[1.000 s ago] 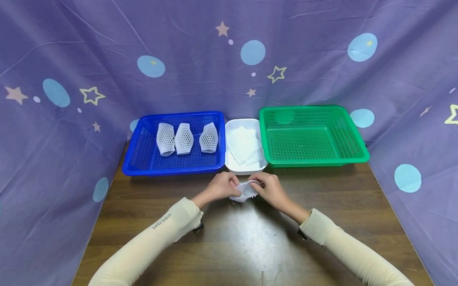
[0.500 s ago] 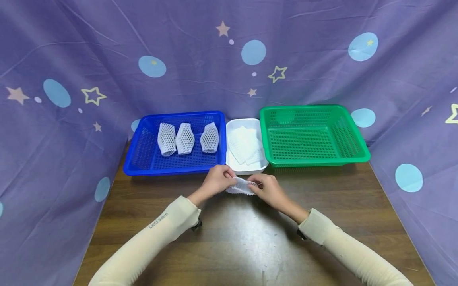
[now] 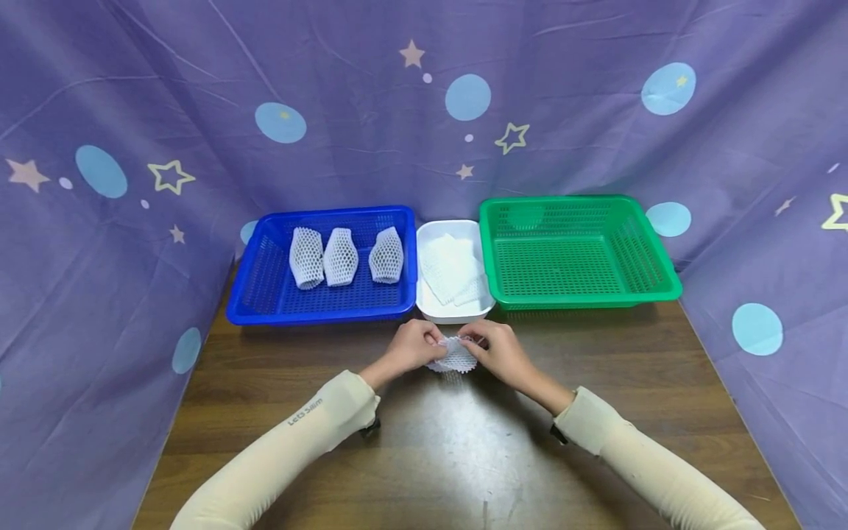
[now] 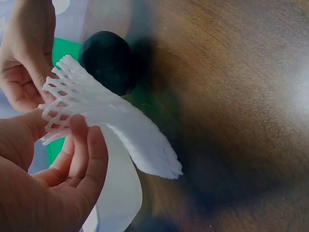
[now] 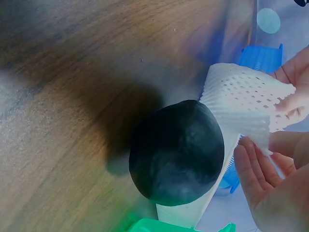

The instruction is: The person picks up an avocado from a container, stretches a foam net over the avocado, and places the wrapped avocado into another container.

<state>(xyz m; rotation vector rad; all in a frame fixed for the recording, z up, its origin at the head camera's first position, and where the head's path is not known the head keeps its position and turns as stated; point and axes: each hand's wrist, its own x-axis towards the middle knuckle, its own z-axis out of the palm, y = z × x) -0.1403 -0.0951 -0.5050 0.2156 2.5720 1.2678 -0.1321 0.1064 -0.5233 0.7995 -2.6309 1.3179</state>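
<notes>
Between my hands is a white foam fruit net (image 3: 458,358), held just above the table in front of the white tray. My left hand (image 3: 405,346) pinches its left end between thumb and fingers. At its other end my right hand (image 3: 502,355) pinches the edge. In the left wrist view the foam net (image 4: 133,128) stretches out from the fingertips, its end mesh spread wide. A dark rounded shape (image 5: 176,152) looms beside the foam net in the right wrist view; the left wrist view shows a dark shape (image 4: 107,60) too. What it is, I cannot tell; the head view does not show it.
Behind my hands stands the white tray (image 3: 457,319) with several flat foam nets (image 3: 452,269). On its left, a blue basket (image 3: 318,319) holds three puffed-out foam nets (image 3: 341,258). A green basket (image 3: 550,265) stands to its right. Purple curtain (image 3: 371,132) encloses the wooden table (image 3: 424,464).
My left hand rose slightly up and left, then came back toward the right hand. The foam net was pulled straighter, then bunched again. My right hand and the baskets stayed nearly still.
</notes>
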